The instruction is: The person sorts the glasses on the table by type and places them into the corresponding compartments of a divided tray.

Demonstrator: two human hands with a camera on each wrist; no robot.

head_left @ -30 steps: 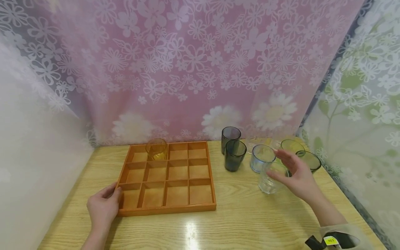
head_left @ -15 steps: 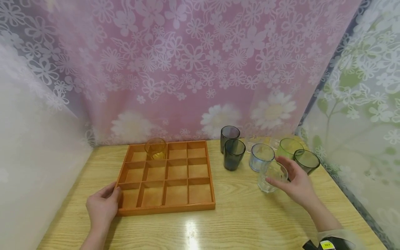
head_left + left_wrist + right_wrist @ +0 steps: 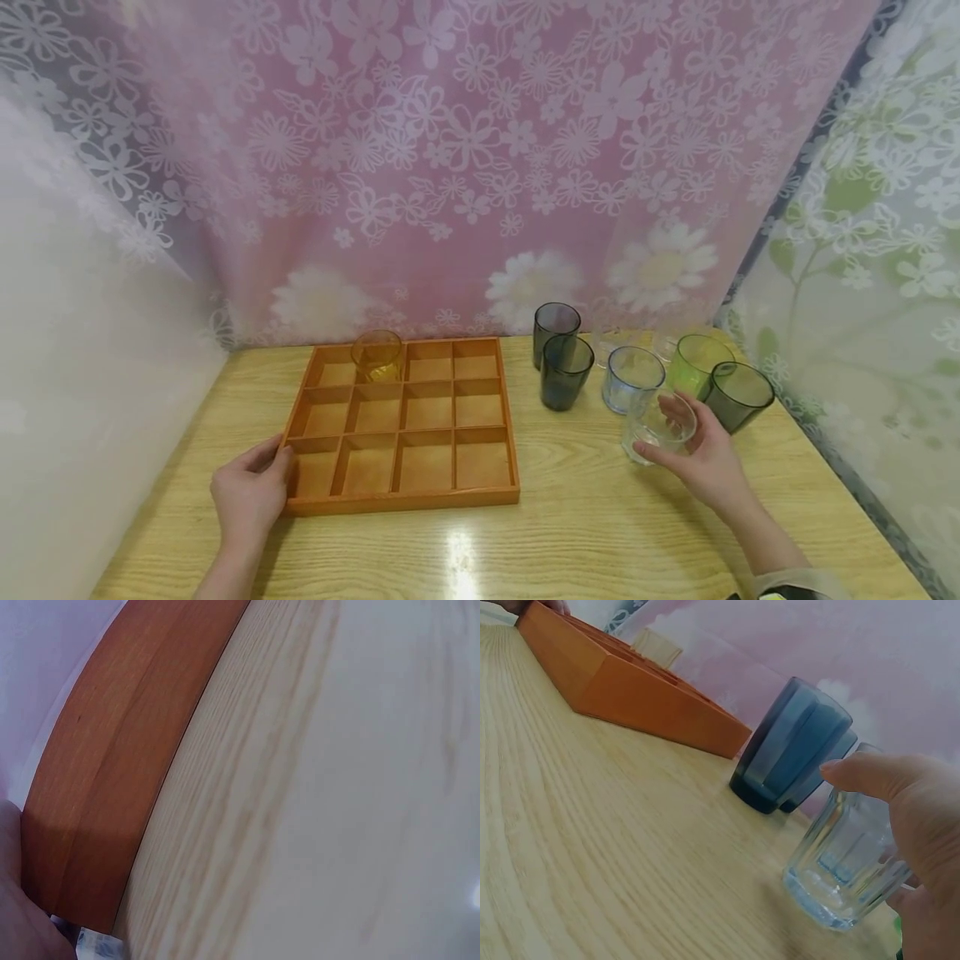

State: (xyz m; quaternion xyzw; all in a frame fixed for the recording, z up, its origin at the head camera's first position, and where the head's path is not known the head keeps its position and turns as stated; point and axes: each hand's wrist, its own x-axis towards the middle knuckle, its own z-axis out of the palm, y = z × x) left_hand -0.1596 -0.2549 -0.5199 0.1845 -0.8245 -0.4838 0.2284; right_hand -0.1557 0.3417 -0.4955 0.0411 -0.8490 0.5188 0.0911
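My left hand grips the left side of an orange-brown wooden tray divided into several square compartments. In the left wrist view the tray's side wall runs up from that hand. An amber glass stands in a back-row compartment. On the right, my right hand holds a clear faceted glass, thumb on the near side and fingers round the far side. The right wrist view shows the clear glass close over the wood, slightly tilted in that view.
Behind the clear glass is a pale blue glass. Two dark grey glasses, one in front, stand left of it. A lime green glass and a dark olive glass stand near the right table edge. Faint clear glasses are behind, before a pink floral curtain.
My right hand has come down from beside the clear glass and closed its thumb and fingers round it. The left hand and the tray hold still.
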